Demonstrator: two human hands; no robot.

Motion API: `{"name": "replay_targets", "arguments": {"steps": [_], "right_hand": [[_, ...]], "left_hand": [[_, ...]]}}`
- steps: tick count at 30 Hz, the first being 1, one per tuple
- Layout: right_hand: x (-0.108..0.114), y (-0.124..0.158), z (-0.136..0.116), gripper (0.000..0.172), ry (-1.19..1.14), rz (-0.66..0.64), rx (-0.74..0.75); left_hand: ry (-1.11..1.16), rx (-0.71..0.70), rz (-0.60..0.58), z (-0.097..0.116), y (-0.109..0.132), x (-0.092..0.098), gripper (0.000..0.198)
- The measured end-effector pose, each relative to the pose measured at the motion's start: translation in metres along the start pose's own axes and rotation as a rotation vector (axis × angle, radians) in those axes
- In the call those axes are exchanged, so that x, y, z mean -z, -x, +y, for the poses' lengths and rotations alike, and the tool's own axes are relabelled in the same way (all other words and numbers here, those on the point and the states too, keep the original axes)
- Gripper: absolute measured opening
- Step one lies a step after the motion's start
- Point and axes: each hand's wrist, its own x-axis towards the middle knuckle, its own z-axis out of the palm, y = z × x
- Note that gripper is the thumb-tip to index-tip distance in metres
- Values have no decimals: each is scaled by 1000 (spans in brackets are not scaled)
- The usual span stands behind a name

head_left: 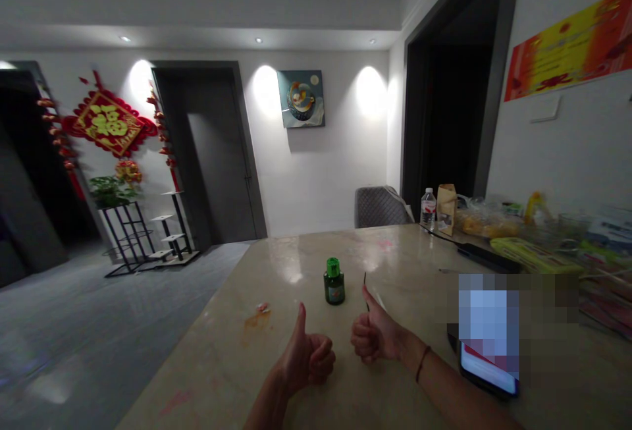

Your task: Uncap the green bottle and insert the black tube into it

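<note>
My left hand point(309, 354) is raised over the near part of the table, its fingers curled into a fist and the thumb pointing up. Facing it, my right hand point(376, 332) makes the same thumbs-up, with a thin dark band point(422, 363) round the wrist. Nothing shows inside either fist. Just beyond the hands, a small green glass bottle point(334, 287) with a bright green cap stands upright, touched by neither. A thin dark stick point(365, 278) shows behind my right thumb, partly hidden; a pale slim thing beside it is too unclear to name.
The stone-look table point(291, 252) has a brownish stain point(257, 319) on the left. A lit phone point(488, 367), partly blurred out, stands right of my right arm. Farther right are a black power strip point(486, 257), a water bottle point(428, 209), a paper bag point(446, 209) and plastic-wrapped items.
</note>
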Motion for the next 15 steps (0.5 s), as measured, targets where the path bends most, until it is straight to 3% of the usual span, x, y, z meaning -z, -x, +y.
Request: {"name": "replay_targets", "arguments": {"steps": [2,5,6,10,15], "right_hand": [[3,-5,-5,71,98,183,33],[12,-18,-22,64,400,753,241],[16,-24,-29,58,552,970,369],[33,-51,-54,41,684,1184,536],[42,-78,-59,63,778,1239,578]], "left_hand": [[-38,-57,188,-1,-1,3,75],[-183,-177,709,-1,-1,11,69],[-216,-210,826,-3,0,13,64],[-240,-339,1012,-15,8,19,50],[-224,-379,1082,-19,13,23,48]]}}
